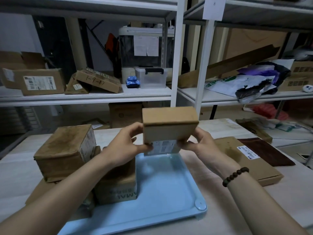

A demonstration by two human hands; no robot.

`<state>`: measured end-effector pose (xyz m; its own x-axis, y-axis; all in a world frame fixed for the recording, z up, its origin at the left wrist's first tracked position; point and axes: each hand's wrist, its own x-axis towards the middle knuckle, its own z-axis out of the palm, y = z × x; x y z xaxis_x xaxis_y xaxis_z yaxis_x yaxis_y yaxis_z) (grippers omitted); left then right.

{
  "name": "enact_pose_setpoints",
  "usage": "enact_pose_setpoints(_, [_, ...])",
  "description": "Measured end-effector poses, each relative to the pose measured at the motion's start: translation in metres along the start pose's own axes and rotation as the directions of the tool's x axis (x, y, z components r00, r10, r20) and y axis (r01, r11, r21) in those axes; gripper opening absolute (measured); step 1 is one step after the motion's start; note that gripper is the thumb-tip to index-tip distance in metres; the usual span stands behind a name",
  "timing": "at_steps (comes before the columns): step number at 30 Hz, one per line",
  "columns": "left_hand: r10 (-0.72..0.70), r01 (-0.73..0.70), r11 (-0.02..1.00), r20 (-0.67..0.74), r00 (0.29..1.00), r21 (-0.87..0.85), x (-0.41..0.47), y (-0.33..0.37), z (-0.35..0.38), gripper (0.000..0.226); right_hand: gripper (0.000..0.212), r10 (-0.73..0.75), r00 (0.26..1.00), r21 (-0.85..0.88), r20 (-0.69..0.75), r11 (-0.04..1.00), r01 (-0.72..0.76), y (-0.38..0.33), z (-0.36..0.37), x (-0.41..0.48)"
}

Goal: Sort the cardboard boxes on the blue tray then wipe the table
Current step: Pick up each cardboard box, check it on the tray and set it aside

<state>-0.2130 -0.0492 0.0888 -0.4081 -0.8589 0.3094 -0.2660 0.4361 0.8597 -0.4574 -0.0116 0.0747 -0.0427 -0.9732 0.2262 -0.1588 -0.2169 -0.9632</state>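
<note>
**Small box held by its lower corners over the tray**

A person's left hand [125,145] and right hand [199,143] each pinch a lower corner of a small plain brown cardboard box [170,126], thumbs in front, fingers behind. The box stands upright over the far end of the pale blue plastic tray [169,192]. Can't tell if its bottom edge touches the tray.

Risks: the grip is low and fingertip-only, so the taller upper part could tip fwd or slip out and land on the tray rim. The left forearm passes just beside a stained brown cardboard carton [64,150] perched on other boxes, incl. a printed brown carton [116,189] on the tray's left side. A careless elbow could topple that pile off the bench [237,209].

The held box looks clean and square-edged, lid closed, w/ a white shipping label low on the near face.
</note>
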Motion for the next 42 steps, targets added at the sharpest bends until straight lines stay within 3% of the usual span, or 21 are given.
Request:
enact_pose_setpoints(3, [0.136, -0.13, 0.99, -0.102, 0.985, 0.06, 0.002, -0.002, 0.002, 0.048, 0.055, -0.038, 0.998, 0.024, -0.046, 0.999, 0.039, -0.003, 0.002, 0.001])
enact_pose_setpoints(5, [0.206, -0.195, 0.977, -0.151, 0.967, 0.083, 0.003, -0.004, 0.003, 0.052, 0.052, 0.109, 0.992, 0.319, -0.066, 0.944, -0.083, -0.007, 0.0, 0.001])
enact_pose_setpoints(7, [0.264, -0.248, 0.963, -0.176, 0.948, 0.108, 0.003, -0.004, 0.004, 0.053, 0.042, 0.294, 0.954, 0.494, 0.061, 0.821, -0.285, -0.013, -0.002, -0.003])
enact_pose_setpoints(9, [0.324, -0.301, 0.942, -0.16, 0.933, 0.15, 0.001, -0.002, 0.006, 0.052, 0.05, 0.371, 0.906, 0.445, 0.202, 0.79, -0.422, -0.016, -0.001, -0.009])
enact_pose_setpoints(11, [0.34, -0.314, 0.932, -0.136, 0.93, 0.183, 0.0, -0.002, 0.008, 0.05, 0.045, 0.376, 0.883, 0.409, 0.279, 0.786, -0.464, -0.018, 0.001, -0.011])
enact_pose_setpoints(14, [0.225, -0.203, 0.966, -0.136, 0.965, 0.158, 0.0, -0.004, 0.008, 0.067, 0.03, 0.367, 0.885, 0.463, 0.285, 0.756, -0.463, -0.018, 0.005, -0.01])
enact_pose_setpoints(16, [0.049, -0.05, 0.999, -0.164, 0.985, -0.005, 0.001, -0.002, 0.007, 0.077, 0.034, 0.338, 0.912, 0.495, 0.23, 0.766, -0.409, -0.014, 0.007, -0.008])
enact_pose_setpoints(19, [-0.241, 0.199, 0.918, -0.086, 0.967, -0.344, -0.001, 0.003, 0.004, 0.062, 0.045, 0.262, 0.948, 0.48, 0.184, 0.817, -0.319, -0.009, 0.009, -0.006])
enact_pose_setpoints(22, [-0.233, 0.239, 0.945, 0.054, 0.971, -0.226, -0.005, 0.006, 0.004, 0.059, 0.049, 0.191, 0.964, 0.444, 0.186, 0.858, -0.256, -0.007, 0.007, -0.004])
enact_pose_setpoints(26, [-0.167, 0.161, 0.958, -0.006, 0.986, -0.238, -0.003, -0.004, 0.002, 0.058, 0.037, 0.083, 0.992, 0.215, 0.092, 0.971, -0.101, -0.001, 0.007, -0.001])
enact_pose_setpoints(30, [-0.04, 0.034, 0.987, -0.037, 0.998, -0.156, -0.001, -0.014, 0.0, 0.055, 0.037, 0.024, 1.0, -0.014, -0.01, 1.0, -0.024, 0.005, 0.012, -0.004])
enact_pose_setpoints(33, [0.077, -0.08, 0.995, -0.049, 0.996, -0.063, -0.001, -0.016, 0.001, 0.058, 0.034, 0.012, 0.996, -0.01, -0.084, 1.0, -0.013, 0.007, 0.015, -0.004])
enact_pose_setpoints(37, [0.196, -0.176, 0.954, -0.059, 0.979, 0.241, -0.003, -0.004, 0.002, 0.063, 0.034, 0.032, 0.988, -0.033, -0.15, 0.999, -0.037, 0.018, 0.02, -0.004])
enact_pose_setpoints(42, [0.289, -0.297, 0.841, 0.087, 0.953, 0.452, -0.002, 0.007, 0.006, 0.068, 0.025, 0.163, 0.978, 0.005, -0.133, 0.986, -0.164, 0.035, 0.027, -0.007])
